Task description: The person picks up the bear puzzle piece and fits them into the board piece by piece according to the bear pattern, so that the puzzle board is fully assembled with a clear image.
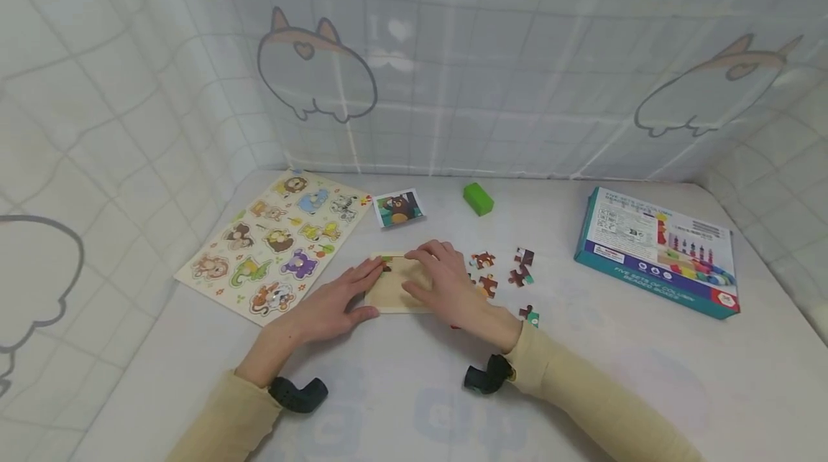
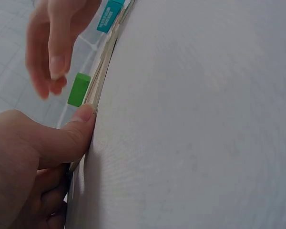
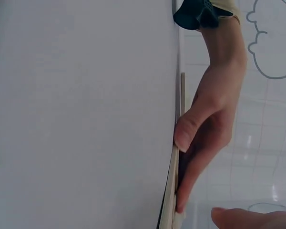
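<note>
My left hand (image 1: 330, 307), unclamped, touches the pale rectangular wooden tray (image 1: 391, 297) below my right hand (image 1: 446, 282), its fingers apart; lowering that carelessly could knock the small green-and-brown jigsaw piece (image 1: 387, 266) askew.

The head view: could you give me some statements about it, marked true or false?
1. The left hand touches the pale wooden rectangular tray. True.
2. The bright green rectangular block lies left of the small bear card. False: the block is right of it.
3. Loose multicoloured jigsaw pieces lie right of the tray. True.
4. The cream animal board lies beneath the teal-and-white rectangular box. False: the board is at left, the box at right.
</note>
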A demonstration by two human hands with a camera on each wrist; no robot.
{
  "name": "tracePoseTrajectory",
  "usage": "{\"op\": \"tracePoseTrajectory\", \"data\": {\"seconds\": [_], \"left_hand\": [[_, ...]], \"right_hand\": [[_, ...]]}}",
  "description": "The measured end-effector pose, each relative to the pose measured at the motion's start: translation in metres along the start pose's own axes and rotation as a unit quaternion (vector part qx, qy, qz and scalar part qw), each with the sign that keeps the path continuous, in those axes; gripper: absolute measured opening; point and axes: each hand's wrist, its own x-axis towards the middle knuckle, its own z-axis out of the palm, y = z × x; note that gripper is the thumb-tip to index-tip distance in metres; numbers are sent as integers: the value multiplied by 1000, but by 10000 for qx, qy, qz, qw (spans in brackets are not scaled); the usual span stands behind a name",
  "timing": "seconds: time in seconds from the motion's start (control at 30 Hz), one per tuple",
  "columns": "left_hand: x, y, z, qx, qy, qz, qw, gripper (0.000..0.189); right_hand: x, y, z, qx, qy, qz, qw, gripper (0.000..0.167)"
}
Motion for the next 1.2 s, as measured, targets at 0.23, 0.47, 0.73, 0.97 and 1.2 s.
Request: {"op": "tracePoseTrajectory", "data": {"seconds": [0.23,0.47,0.73,0.97,1.2], "left_hand": [[0,-1,2,51,40,36,10000,74],[0,-1,2,72,78,37,9999,74],[0,-2,3,103,105,32,9999,75],[0,-3,3,84,117,20,9999,75],[0,-3,3,131,114,-6,9998,75]], "right_hand": [[-20,15,-23,58,260,-115,9996,40],[-37,31,-41,170,215,51,9996,40],[-39,53,-51,144,560,-48,9983,34],[-37,66,-56,179,523,215,9982,34],[-36,72,-59,386,229,537,9975,34]]}}
